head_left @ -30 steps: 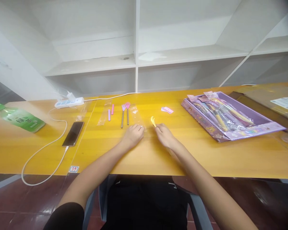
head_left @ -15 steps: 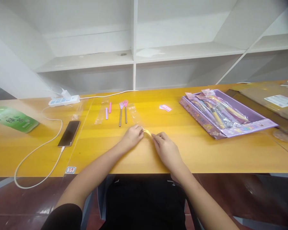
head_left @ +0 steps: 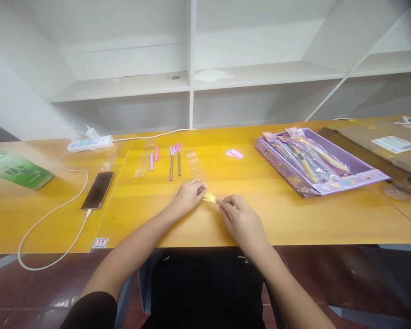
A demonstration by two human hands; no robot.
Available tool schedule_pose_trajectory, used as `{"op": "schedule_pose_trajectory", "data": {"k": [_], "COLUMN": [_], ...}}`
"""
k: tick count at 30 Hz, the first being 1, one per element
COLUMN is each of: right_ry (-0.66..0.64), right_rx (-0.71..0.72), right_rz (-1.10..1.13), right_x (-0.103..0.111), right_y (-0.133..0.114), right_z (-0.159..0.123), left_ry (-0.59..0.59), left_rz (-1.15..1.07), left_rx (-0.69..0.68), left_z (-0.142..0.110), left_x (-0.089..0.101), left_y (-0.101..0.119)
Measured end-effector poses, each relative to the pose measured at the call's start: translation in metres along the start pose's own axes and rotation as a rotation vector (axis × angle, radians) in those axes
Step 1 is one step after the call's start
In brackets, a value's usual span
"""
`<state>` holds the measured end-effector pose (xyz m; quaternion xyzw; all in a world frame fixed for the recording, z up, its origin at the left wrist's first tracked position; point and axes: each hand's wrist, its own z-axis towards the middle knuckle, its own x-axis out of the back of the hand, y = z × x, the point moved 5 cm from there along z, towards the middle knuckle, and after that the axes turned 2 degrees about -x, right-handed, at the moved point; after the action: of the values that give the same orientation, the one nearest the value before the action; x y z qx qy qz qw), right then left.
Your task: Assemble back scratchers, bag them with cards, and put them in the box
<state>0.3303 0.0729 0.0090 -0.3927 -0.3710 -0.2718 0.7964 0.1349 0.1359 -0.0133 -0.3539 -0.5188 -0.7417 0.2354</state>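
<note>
Between my two hands is a small yellow hand-shaped back scratcher head (head_left: 209, 197). My right hand (head_left: 241, 219) pinches its narrow base between thumb and fingers. My left hand (head_left: 189, 195) is closed at the tips of its prongs, and the fingers hide the contact. Just beyond, two back scratchers lie side by side on metal rods, a purple one (head_left: 172, 157) and a pink one (head_left: 179, 155). Left of them are a purple tube (head_left: 151, 161) and a pink tube (head_left: 156, 153). A clear plastic sleeve (head_left: 193, 162) stretches behind my left hand.
At right stands a purple display box (head_left: 366, 179) with bagged items, beside a cardboard carton (head_left: 359, 132). Small pink cards (head_left: 235, 154) lie mid-table. On the left are a phone (head_left: 97, 190) on a white cable, a power strip (head_left: 91, 143) and a green bottle (head_left: 20, 170).
The yellow piece, earlier seen as a curved strip, now shows its spread prongs towards my left hand. My right hand has shifted slightly down and turned.
</note>
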Motion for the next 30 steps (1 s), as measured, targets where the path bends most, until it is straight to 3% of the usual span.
{"op": "schedule_pose_trajectory", "data": {"k": [9, 20, 30], "right_ry": [-0.08, -0.002, 0.027], "right_rx": [-0.089, -0.214, -0.236], "right_rz": [0.023, -0.007, -0.049], "right_x": [-0.017, -0.021, -0.025], "right_y": [0.01, 0.007, 0.005], "right_z": [0.001, 0.003, 0.0], "left_ry": [-0.017, -0.021, -0.056], "left_rz": [0.074, 0.097, 0.18], "left_rx": [-0.077, -0.238, -0.283], "left_z": [-0.003, -0.004, -0.005], "left_x": [0.002, 0.006, 0.002], "left_y": [0.003, 0.021, 0.017]}}
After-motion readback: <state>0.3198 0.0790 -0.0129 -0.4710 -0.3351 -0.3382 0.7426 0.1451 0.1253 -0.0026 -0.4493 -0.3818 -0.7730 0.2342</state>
